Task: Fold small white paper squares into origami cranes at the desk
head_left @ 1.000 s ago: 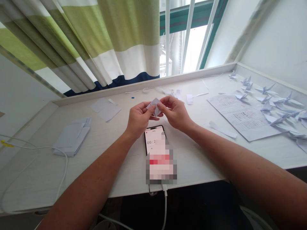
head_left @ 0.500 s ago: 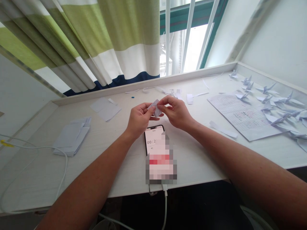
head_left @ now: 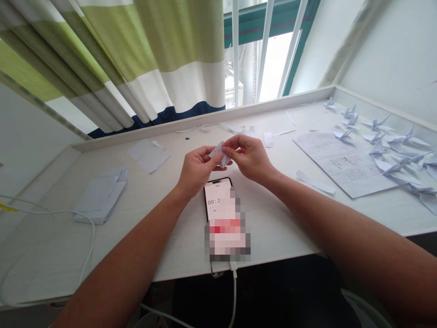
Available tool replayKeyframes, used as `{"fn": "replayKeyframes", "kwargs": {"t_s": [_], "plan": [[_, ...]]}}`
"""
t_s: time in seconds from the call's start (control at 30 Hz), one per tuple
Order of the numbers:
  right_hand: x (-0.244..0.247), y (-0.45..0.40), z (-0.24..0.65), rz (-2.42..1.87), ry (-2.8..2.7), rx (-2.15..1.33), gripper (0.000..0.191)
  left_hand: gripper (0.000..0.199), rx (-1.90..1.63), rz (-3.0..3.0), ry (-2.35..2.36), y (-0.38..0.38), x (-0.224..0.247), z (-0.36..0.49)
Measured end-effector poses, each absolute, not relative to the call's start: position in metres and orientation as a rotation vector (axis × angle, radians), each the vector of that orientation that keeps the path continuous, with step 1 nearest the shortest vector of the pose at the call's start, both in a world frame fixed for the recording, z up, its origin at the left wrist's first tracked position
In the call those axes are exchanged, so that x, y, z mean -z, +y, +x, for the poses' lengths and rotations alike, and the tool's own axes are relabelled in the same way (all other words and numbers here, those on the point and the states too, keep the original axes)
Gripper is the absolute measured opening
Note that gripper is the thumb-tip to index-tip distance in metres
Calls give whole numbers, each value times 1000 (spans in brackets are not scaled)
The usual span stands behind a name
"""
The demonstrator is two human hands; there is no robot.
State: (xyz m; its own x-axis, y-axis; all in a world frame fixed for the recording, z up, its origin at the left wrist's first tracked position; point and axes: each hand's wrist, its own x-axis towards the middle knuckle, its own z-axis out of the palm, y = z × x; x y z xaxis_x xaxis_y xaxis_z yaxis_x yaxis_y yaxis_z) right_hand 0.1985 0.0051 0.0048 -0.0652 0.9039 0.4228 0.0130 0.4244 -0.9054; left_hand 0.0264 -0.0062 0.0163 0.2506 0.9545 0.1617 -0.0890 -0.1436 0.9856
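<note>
Between my two hands, above the white desk, is a small folded piece of white paper (head_left: 223, 160) with creases and pointed corners. My left hand (head_left: 198, 167) grips its left side, thumb on top and fingers beneath. The thumb and index finger of my right hand (head_left: 250, 158) pinch its upper right part; the fingers hide some of its edges. Just below the hands a phone (head_left: 214, 193) lies face up with timer digits on its screen, its lower part blurred out.
Several folded paper cranes (head_left: 377, 136) crowd the right side, some on a printed sheet (head_left: 341, 164). Paper stacks (head_left: 100, 196) and loose squares (head_left: 150, 156) lie at left. Paper strips (head_left: 316, 183) are scattered about. A white cable (head_left: 235, 291) hangs from the phone; another cable (head_left: 92, 237) crosses the left.
The view has shifted slightly. Both hands stay on the folded paper, whose left corner looks a little more spread; the right fingertips have moved slightly along it.
</note>
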Motion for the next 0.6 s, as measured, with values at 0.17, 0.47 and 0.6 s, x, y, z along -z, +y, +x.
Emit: {"fn": "replayKeyframes", "kwargs": {"t_s": [0.17, 0.47, 0.6], "plan": [[-3, 6, 200, -831, -1390, -962, 40, 45, -1129, 1343, 846, -6, -17, 25], [-4, 7, 200, -816, -1359, -1005, 30, 45, -1151, 1260, 865, -5, -17, 26], [-4, 5, 199, -783, -1325, -1030, 20, 44, -1191, 1213, 878, -3, -17, 25]]}}
